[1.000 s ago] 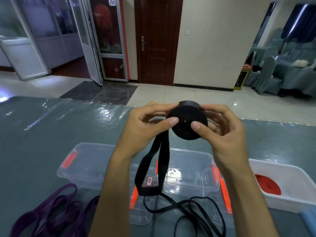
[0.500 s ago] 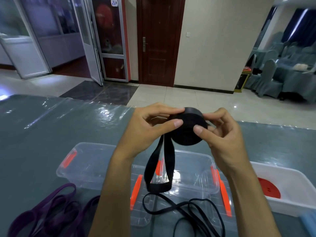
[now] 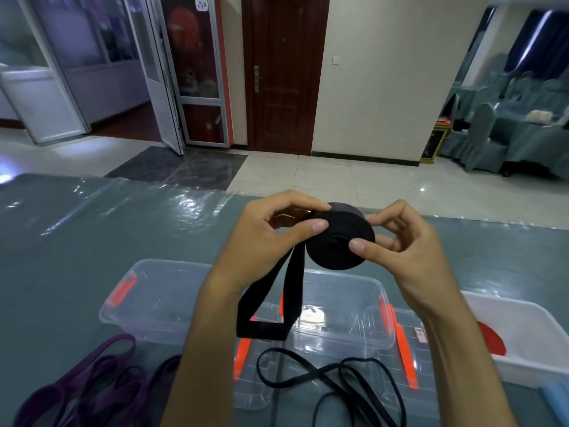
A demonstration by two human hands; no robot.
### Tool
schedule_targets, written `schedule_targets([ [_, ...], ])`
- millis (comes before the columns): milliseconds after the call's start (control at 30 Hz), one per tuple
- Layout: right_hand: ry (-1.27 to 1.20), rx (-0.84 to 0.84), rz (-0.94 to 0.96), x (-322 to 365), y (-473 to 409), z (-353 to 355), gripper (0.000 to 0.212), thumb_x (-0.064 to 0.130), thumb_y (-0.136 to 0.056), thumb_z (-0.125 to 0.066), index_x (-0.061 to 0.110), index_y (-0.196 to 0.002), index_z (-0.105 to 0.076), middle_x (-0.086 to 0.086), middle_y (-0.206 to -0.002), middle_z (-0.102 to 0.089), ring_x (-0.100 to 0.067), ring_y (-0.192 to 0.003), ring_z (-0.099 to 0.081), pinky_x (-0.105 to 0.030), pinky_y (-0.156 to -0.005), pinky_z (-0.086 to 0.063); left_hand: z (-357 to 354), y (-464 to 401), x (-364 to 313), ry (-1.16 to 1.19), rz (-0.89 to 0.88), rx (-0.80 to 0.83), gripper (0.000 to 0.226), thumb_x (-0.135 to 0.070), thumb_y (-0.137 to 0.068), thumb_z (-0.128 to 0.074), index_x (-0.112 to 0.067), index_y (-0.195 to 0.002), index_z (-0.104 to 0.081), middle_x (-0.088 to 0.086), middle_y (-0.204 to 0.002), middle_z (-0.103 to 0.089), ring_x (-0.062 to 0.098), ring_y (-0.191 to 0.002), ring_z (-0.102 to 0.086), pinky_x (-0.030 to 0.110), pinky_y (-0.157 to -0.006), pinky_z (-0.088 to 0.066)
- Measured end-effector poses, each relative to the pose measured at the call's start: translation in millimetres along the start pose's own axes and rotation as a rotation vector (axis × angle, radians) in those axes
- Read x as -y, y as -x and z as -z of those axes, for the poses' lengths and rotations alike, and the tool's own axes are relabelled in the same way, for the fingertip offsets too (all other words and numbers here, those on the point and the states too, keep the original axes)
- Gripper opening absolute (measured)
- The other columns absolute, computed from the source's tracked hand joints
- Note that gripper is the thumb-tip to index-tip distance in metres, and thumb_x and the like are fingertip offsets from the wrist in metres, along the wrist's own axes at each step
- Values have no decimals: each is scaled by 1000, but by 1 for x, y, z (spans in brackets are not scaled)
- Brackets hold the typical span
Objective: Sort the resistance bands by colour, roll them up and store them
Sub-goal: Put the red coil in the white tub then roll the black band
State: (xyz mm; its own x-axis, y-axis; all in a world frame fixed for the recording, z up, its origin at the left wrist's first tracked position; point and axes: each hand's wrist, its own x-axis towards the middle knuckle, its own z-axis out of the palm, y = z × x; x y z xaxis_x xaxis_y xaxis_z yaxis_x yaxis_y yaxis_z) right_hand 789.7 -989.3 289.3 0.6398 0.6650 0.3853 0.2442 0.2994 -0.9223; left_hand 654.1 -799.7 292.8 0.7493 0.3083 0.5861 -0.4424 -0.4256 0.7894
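A wide black resistance band [image 3: 340, 241] is rolled into a thick coil held up over the table. My left hand [image 3: 271, 238] pinches the coil's left side with thumb and fingers. My right hand [image 3: 403, 245] grips its right side, thumb on the face. A short unrolled loop of the band [image 3: 268, 309] hangs below the coil. Thin black bands [image 3: 326, 377] lie tangled on the table underneath. Purple bands [image 3: 89, 380] lie in a pile at the lower left. A red rolled band [image 3: 492, 337] sits inside the white bin.
A clear plastic box [image 3: 147, 303] with orange latches stands on the grey-green table [image 3: 61, 248] beneath my hands, with its lid [image 3: 409, 346] beside it. A white bin [image 3: 535, 340] stands at the right. A blue object [image 3: 558, 399] shows at the lower right corner.
The hanging loop of the black band has grown shorter as more of it wound onto the coil. Both hands shifted their grip around the coil.
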Motion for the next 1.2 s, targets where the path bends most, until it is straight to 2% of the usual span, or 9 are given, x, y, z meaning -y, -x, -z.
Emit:
schedule_targets([
  [100,57,-90,104,2,-1,1,53,45,-66,-97,30,-109,-71,-2,-109,-75,-30,-103,-76,-36,-85,-64,-2,-1,3,37,25,5,25,-15,-93,-80,-30,-113,-78,-7,-114,-77,20,-114,-73,26,-94,-59],
  [233,-7,-145,140,-5,2,-5,48,40,-72,-95,27,-112,-72,-5,-120,-74,-36,-109,-74,-46,-93,-62,1,-3,7,-10,5,56,39,-17,-95,-78,-29,-131,-73,-1,-122,-74,26,-122,-69,37,-108,-54],
  [433,-4,-45,17,-2,2,-7,52,46,-68,-96,22,-100,-62,-11,-107,-77,-32,-99,-79,-32,-76,-64,0,1,6,1,45,-19,28,-21,-87,-86,-31,-112,-78,-6,-110,-78,21,-107,-75,28,-93,-59],
  [567,-42,-144,121,1,2,-10,46,40,-76,-92,31,-116,-70,-9,-110,-78,-29,-107,-75,-37,-84,-64,-7,-1,3,66,46,-78,26,-19,-87,-86,-26,-111,-78,-2,-110,-79,20,-107,-76,29,-92,-61],
  [667,-113,-215,130,3,4,-7,43,46,-70,-94,29,-103,-73,-8,-112,-78,-30,-106,-76,-38,-88,-63,-7,-4,1,25,11,-2,41,-14,-90,-84,-22,-128,-75,-1,-121,-77,22,-116,-73,32,-102,-58],
  [867,-25,-26,21,2,9,2,40,29,-67,-94,23,-85,-59,-1,-85,-75,-19,-78,-77,-25,-64,-61,-10,1,-2,79,39,-55,35,-22,-82,-91,-26,-115,-79,-3,-106,-80,19,-104,-77,23,-92,-59],
  [967,28,-78,140,9,12,-3,47,39,-68,-97,28,-106,-71,-4,-103,-77,-28,-97,-77,-32,-78,-64,-13,1,-3,144,28,-36,24,-16,-87,-86,-23,-109,-79,0,-109,-79,21,-107,-76,25,-93,-59],
  [1067,24,-135,210,8,12,-8,42,40,-73,-94,31,-107,-71,-6,-114,-76,-32,-105,-76,-39,-87,-64,-14,0,-4,164,15,-37,30,-11,-88,-84,-24,-114,-79,1,-118,-78,23,-117,-73,32,-100,-58],
  [1200,-79,-75,93,3,13,-11,37,39,-76,-92,23,-94,-65,-4,-107,-76,-28,-93,-79,-38,-72,-65,-9,1,-7,103,10,-61,29,-15,-85,-88,-23,-111,-81,0,-111,-79,23,-110,-75,31,-98,-59],
])
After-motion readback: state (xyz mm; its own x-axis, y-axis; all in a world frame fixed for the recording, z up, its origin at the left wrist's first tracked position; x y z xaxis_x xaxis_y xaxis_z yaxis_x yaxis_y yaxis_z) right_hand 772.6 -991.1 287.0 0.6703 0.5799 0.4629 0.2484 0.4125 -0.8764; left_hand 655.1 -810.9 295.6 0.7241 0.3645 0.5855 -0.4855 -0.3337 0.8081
